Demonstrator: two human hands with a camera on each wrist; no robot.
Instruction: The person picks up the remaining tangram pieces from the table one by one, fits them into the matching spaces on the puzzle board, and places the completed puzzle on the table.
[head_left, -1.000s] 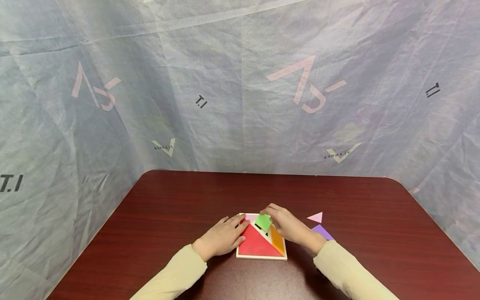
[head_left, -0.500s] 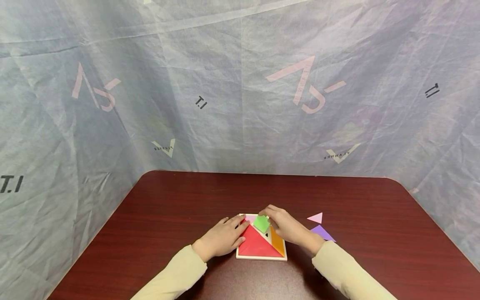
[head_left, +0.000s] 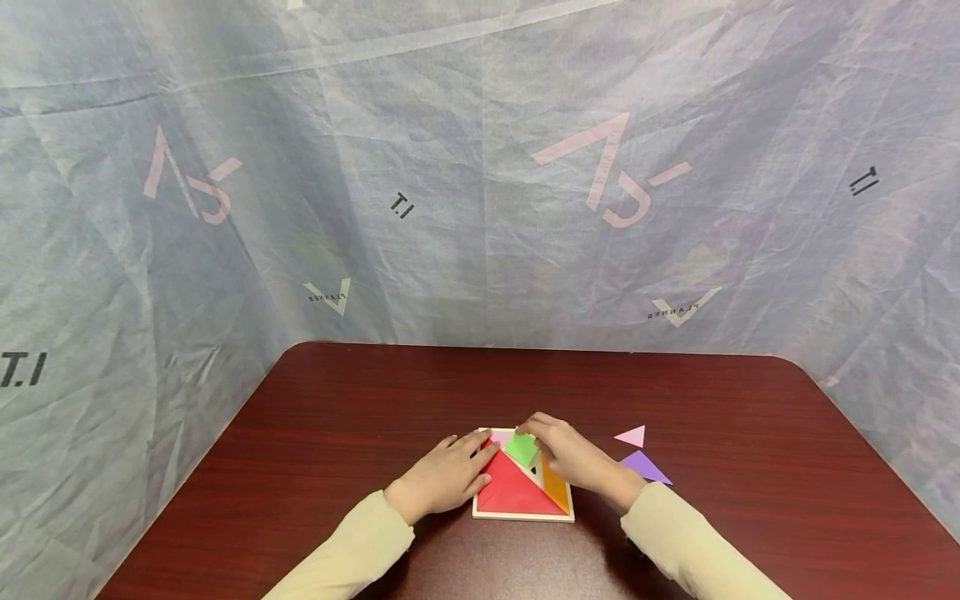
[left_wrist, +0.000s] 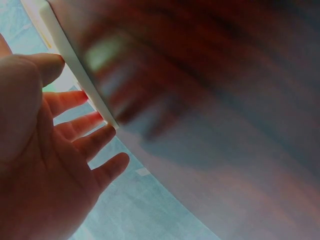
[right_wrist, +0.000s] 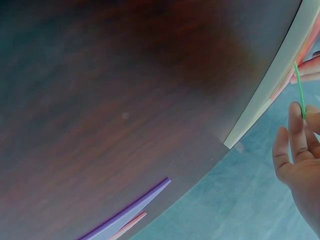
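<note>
My left hand (head_left: 442,475) lies with its fingers extended over the left side of a white-rimmed tangram tray (head_left: 517,517). In the left wrist view, its fingertips (left_wrist: 102,134) reach the tray's edge. Between thumb and fingers, my right hand (head_left: 573,454) pinches a green square tangram piece (head_left: 522,450) at the tray's upper part. The right wrist view shows that green piece (right_wrist: 300,87) edge-on, tilted. Inside the tray lie red triangles (head_left: 517,492), an orange piece (head_left: 553,485) and a pink piece (head_left: 498,435), partly covered by my left fingertips. A strip of pale tray bottom shows below the square.
To the right of the tray, a loose pink triangle (head_left: 633,436) and a purple triangle (head_left: 645,467) lie on the dark red table (head_left: 360,400). A grey printed cloth (head_left: 480,208) hangs behind and on both sides of it.
My right hand has brought the green square slightly left and down, and it now covers more of the tray's bare strip. My left hand has stayed put.
</note>
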